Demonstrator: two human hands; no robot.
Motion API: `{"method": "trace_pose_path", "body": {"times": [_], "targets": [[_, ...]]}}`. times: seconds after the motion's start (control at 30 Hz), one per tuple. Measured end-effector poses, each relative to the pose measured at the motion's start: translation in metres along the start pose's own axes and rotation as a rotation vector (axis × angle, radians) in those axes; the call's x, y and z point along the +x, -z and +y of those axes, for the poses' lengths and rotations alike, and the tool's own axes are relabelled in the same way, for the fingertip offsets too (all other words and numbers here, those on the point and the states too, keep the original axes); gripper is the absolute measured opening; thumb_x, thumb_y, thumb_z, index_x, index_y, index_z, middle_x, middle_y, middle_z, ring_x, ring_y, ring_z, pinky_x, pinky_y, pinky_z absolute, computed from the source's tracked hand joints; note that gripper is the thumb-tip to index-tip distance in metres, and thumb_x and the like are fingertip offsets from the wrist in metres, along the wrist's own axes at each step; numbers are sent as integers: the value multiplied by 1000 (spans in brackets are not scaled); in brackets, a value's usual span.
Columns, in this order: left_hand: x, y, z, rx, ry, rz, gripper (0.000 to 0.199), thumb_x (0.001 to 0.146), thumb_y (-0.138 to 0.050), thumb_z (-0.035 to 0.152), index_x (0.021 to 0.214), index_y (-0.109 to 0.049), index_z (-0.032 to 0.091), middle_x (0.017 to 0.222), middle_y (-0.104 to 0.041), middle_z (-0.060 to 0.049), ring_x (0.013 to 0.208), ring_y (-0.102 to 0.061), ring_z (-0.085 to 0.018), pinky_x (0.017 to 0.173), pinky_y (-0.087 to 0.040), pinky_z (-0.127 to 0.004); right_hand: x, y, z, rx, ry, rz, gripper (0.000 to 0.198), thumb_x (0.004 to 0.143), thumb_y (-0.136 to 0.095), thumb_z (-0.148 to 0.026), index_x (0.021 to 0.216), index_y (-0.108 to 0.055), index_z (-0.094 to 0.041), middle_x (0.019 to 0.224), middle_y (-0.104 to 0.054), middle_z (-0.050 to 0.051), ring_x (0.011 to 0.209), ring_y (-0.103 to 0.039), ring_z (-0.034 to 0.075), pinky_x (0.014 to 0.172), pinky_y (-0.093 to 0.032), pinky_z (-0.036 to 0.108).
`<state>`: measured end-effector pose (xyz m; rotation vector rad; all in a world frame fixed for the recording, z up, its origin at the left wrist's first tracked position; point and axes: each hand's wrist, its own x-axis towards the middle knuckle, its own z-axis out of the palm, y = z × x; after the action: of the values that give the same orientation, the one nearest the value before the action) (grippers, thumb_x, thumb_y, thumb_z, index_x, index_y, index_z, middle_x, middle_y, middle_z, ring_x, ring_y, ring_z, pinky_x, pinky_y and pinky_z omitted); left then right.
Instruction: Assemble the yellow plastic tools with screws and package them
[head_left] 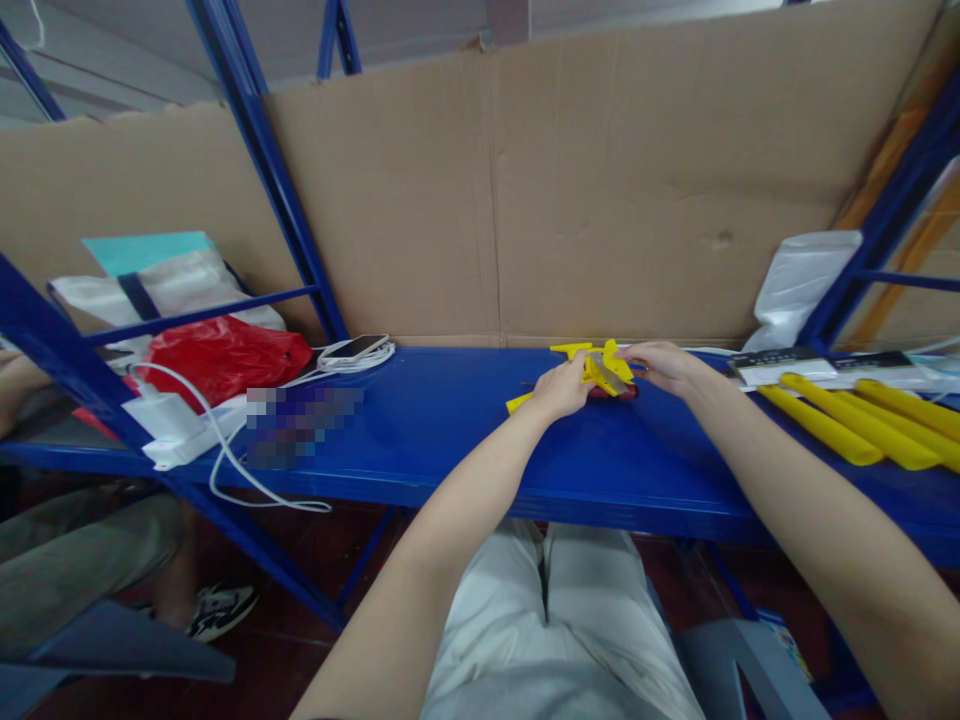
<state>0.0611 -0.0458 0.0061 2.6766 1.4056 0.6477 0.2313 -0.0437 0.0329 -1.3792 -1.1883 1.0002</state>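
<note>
From my remote station I read only faint, illegible print on the black-and-white box (786,370) at right, while right of the frame's centre the left hand (562,386) grips a yellow piece (616,366), its long axis seemingly slanting down rightward, and I can't tell whether the right hand (667,366) grips it.

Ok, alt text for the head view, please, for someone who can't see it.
A person's left hand holds a yellow piece at a blue table, the right hand close beside it. Long yellow parts lie to the right, a phone and red bag to the left, cardboard behind.
</note>
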Motion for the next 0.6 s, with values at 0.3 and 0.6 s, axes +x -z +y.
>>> {"method": "trace_pose_path", "body": {"times": [0.3, 0.6], "targets": [[1, 0, 0, -10, -1, 1, 44, 88, -46, 29, 128, -34, 17, 123, -57, -11, 110, -56, -25, 86, -45, -33, 3, -3, 6, 40, -21, -18, 12, 67, -62, -7, 59, -62, -15, 77, -69, 7, 86, -61, 16, 79, -46, 27], [-1, 1, 3, -25, -40, -4, 37, 88, -46, 28, 122, -36, 16, 120, -58, -12, 109, -57, -25, 84, -46, -33, -1, -5, 6, 25, -22, -29, 11, 59, -68, -9, 55, -60, -16, 73, -67, 6, 86, -60, 17, 79, -44, 28]]}}
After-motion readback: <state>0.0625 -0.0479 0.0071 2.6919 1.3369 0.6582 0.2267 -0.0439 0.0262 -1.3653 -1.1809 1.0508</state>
